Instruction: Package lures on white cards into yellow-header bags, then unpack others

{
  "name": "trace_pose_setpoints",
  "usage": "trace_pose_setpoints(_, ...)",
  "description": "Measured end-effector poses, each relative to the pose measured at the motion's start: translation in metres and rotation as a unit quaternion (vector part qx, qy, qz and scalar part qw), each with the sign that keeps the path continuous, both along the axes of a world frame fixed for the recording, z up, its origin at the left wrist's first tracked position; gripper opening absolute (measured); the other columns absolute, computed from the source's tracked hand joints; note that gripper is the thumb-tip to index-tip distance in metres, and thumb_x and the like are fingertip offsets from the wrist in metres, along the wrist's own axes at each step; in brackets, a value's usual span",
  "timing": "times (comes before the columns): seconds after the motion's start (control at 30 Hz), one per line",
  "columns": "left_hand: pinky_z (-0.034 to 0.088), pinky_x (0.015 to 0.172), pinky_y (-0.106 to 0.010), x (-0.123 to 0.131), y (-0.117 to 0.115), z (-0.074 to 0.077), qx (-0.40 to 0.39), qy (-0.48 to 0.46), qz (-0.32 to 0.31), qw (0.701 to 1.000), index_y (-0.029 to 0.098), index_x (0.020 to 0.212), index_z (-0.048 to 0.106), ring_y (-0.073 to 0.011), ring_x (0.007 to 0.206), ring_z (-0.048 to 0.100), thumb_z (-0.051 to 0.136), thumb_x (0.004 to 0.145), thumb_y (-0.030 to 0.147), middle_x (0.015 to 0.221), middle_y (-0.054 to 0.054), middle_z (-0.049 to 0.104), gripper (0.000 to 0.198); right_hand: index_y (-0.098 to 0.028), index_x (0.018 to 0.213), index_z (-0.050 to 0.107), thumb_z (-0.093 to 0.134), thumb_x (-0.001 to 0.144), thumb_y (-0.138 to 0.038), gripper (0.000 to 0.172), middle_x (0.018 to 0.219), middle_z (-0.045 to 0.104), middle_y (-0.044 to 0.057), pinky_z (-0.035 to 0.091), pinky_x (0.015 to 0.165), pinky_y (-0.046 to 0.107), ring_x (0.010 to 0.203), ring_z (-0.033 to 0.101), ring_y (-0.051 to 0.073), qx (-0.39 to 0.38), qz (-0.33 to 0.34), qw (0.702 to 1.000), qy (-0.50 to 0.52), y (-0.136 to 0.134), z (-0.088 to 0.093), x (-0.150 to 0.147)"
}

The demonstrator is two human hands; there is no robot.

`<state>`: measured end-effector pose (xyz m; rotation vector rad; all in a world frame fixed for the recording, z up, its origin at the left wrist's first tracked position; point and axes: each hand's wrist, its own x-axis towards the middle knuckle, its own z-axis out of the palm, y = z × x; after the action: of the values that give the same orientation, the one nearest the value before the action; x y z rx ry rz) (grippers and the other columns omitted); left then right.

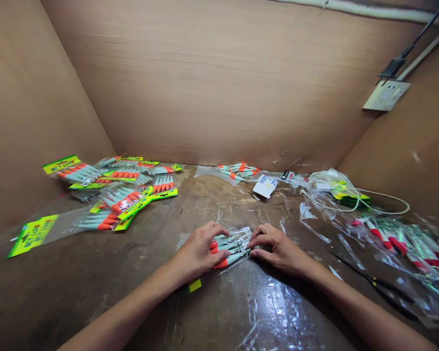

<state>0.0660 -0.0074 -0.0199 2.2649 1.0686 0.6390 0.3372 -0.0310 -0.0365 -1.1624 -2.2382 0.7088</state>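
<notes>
Between my hands lies a clear plastic bag of fishing lures [229,261], white with orange tips, on the dark tabletop [219,312]. My left hand [201,248] is closed over its left side, thumb and fingers around the orange ends. At the other end, near the hooks and rings, my right hand [278,247] pinches the bag's edge or the hardware; which one I cannot tell. A bit of the yellow header card [195,285] shows below my left wrist.
Packed lure bags [128,200] are piled at the left. Loose orange-tipped lures [237,170] lie by the back wall beside a small written card [265,186]. To the right are pliers [376,282], a white cord [384,209], plastic scraps and red-and-white lures [406,243].
</notes>
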Motion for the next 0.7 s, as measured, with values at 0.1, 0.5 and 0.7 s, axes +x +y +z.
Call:
trace_pose_setpoints(0.1, 0.047, 0.082, -0.032, 0.000, -0.001, 0.001, -0.003, 0.002, -0.001, 1.000, 0.024, 0.110, 0.066, -0.0203, 0.092, 0.062, 0.071, 0.081, 0.030, 0.106, -0.003, 0.066, 0.030, -0.028, 0.100, 0.074, 0.069, 0.089, -0.028, 0.012, 0.105, 0.066, 0.004, 0.044, 0.092, 0.036, 0.102, 0.058, 0.022, 0.001, -0.006, 1.000, 0.000, 0.000, 0.000, 0.000)
trace_pose_setpoints(0.5, 0.043, 0.102, -0.042, -0.007, -0.006, 0.002, -0.048, -0.011, -0.079, 0.996, 0.032, 0.137, 0.052, -0.0293, 0.120, 0.053, 0.082, 0.068, 0.041, 0.134, -0.008, 0.053, 0.076, -0.025, 0.104, 0.072, 0.063, 0.088, -0.024, 0.018, 0.110, 0.066, 0.007, 0.046, 0.094, 0.037, 0.105, 0.060, 0.023, -0.013, -0.020, 1.000, -0.001, 0.003, 0.006, 0.010)
trace_pose_setpoints(0.7, 0.040, 0.107, -0.046, -0.009, -0.005, -0.006, -0.052, 0.006, -0.077, 0.996, 0.034, 0.138, 0.052, -0.0307, 0.124, 0.050, 0.079, 0.074, 0.042, 0.140, -0.008, 0.048, 0.070, -0.024, 0.100, 0.073, 0.063, 0.086, -0.023, 0.017, 0.109, 0.067, 0.006, 0.047, 0.093, 0.036, 0.100, 0.062, 0.023, -0.047, -0.041, 0.996, -0.063, 0.011, 0.022, 0.044)
